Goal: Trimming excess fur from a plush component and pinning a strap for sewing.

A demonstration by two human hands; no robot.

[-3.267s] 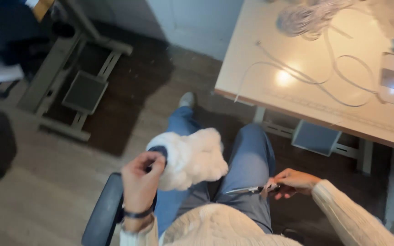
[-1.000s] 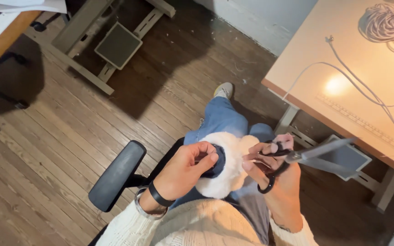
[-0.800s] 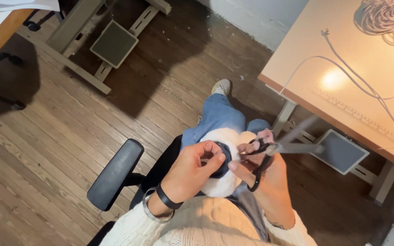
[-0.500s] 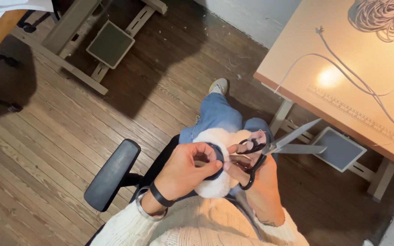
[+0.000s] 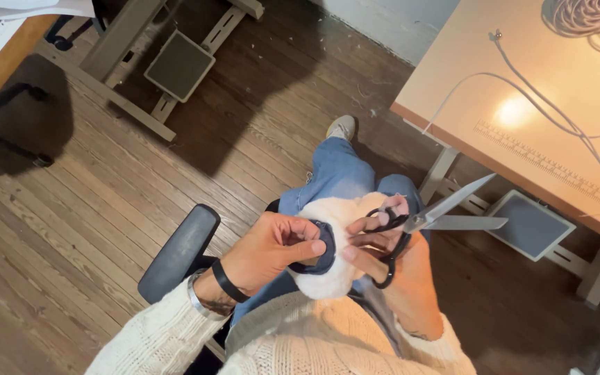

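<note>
— Where was the fleece (image 5: 335, 278)?

— On the person's lap, above the jeans (image 5: 335, 177), between both hands. It was a white, fluffy bundle with a dark blue cuff (image 5: 321, 253) on its left edge.

— What held it?

— The left hand (image 5: 272, 246). Its fingers (image 5: 300, 229) were curled shut around the cuff, the thumb pressed along its lower edge. A dark band and a metal bracelet sat on that wrist.

— And the other hand?

— The right hand (image 5: 383, 250) gripped the scissors (image 5: 428, 219), fingers through the black loops, held just beside the fleece on its right. The blades stood open and pointed away toward the table (image 5: 543, 90), touching no fabric that I could see.

— Any containers?

— None that I could make out. The table carried only a white cord (image 5: 522, 104) trailing across it and a tangled heap of cord (image 5: 592, 21) at the far corner, with a ruler strip printed along the near edge.

— What else was around?

— A black armrest (image 5: 178, 253) at the person's left, a wooden floor (image 5: 105, 208), grey pedals under the table (image 5: 529, 226) and under another table at upper left (image 5: 178, 66). The sleeves were cream knit.
</note>
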